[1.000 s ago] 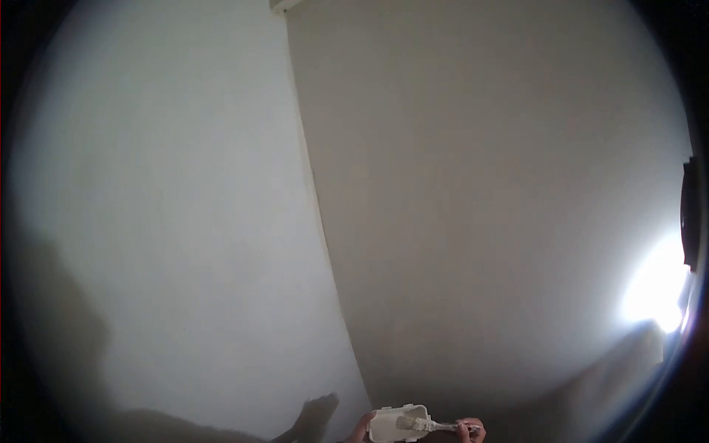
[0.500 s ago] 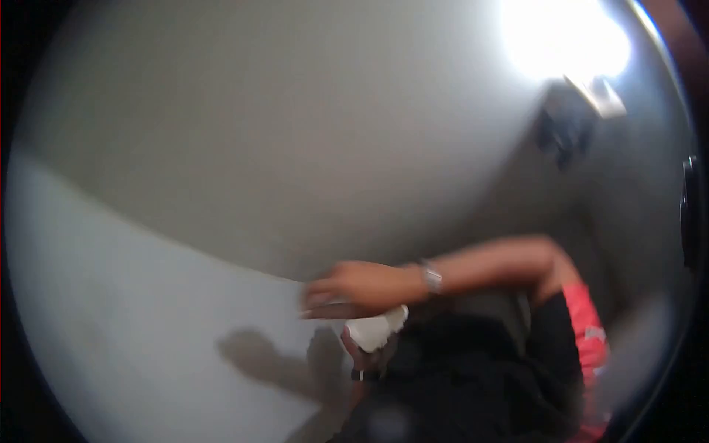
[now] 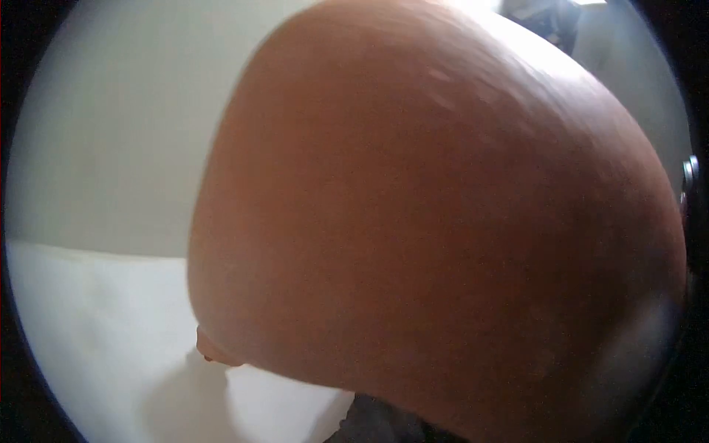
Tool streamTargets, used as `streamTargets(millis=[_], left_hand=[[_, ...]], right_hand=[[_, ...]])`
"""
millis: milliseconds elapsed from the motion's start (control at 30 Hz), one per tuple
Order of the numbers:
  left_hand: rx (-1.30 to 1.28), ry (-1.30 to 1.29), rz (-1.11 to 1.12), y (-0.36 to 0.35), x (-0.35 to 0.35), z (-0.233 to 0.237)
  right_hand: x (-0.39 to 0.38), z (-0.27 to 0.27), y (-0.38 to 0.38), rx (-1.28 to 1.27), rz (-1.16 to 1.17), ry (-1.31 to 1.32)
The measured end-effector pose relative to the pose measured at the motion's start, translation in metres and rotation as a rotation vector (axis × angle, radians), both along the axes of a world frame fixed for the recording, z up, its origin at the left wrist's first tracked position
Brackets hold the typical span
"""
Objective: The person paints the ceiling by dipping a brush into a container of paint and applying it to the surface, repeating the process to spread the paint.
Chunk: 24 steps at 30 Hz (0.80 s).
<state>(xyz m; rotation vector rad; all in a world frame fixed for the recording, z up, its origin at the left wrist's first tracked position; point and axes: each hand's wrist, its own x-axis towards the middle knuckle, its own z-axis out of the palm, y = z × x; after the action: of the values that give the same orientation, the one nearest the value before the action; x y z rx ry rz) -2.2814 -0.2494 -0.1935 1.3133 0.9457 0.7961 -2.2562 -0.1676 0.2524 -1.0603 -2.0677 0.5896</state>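
Bare skin (image 3: 428,221) of a hand or forearm, very close to the lens, fills most of the view; which part and which side it belongs to cannot be told. Below its lower left edge, a small bit of a hand (image 3: 214,351) shows, perhaps fingers, in front of the white surface. Whether this is my left hand or my right hand is unclear, and anything it holds is hidden. Dark clothing (image 3: 377,421) shows at the bottom, under the skin.
A grey-green wall (image 3: 118,148) rises at the left, above a white surface (image 3: 81,310) with a soft shadow on it. At the top right are a bright light and a dark object (image 3: 554,22). Something shiny (image 3: 690,171) sits at the right edge.
Bare skin has come up close to the lens and covers most of the view. The wrist bands, the red sleeve and the pale object held in the lower hand no longer show.
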Motion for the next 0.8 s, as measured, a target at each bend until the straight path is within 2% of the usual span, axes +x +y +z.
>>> streamTargets(millis=[67,200,300,367,400,433,500,633,667,733,767,800], left_hand=[[-0.014,-0.023,-0.002,-0.003,-0.100,-0.006],[-0.031,-0.074,-0.095,0.019,-0.278,-0.013],[-0.018,-0.093,-0.115,0.035,-0.441,-0.008],[0.017,-0.093,-0.069,0.046,-0.570,0.007],[0.040,-0.094,-0.024,0.042,-0.645,0.016],[0.050,-0.105,0.059,0.050,-0.716,0.038],[0.038,-0.155,0.122,0.081,-0.825,0.058],[-0.020,-0.334,0.070,0.104,-0.986,0.061],[-0.034,-0.220,-0.115,0.153,-0.931,0.099],[-0.066,-0.319,-0.109,0.091,-0.629,0.064],[-0.085,-0.360,-0.113,0.083,-0.614,0.068],[-0.100,-0.405,-0.106,0.052,-0.468,0.063]], right_hand=[[-0.091,-0.014,-0.011,-0.036,0.026,-0.057],[-0.206,-0.045,-0.015,-0.100,-0.016,-0.177],[-0.298,-0.057,-0.021,-0.119,0.000,-0.253],[-0.386,-0.054,-0.019,-0.096,0.065,-0.298],[-0.443,-0.058,-0.026,-0.076,0.119,-0.324],[-0.522,-0.036,-0.003,-0.064,0.210,-0.362],[-0.635,-0.025,0.042,-0.064,0.231,-0.205],[-0.828,-0.033,0.038,-0.037,0.326,-0.014],[-0.731,-0.039,0.036,0.039,0.196,0.174],[-0.440,-0.105,-0.034,0.188,0.214,0.390],[-0.422,-0.114,-0.047,0.203,0.162,0.425],[-0.271,-0.136,-0.081,0.216,0.122,0.456]])
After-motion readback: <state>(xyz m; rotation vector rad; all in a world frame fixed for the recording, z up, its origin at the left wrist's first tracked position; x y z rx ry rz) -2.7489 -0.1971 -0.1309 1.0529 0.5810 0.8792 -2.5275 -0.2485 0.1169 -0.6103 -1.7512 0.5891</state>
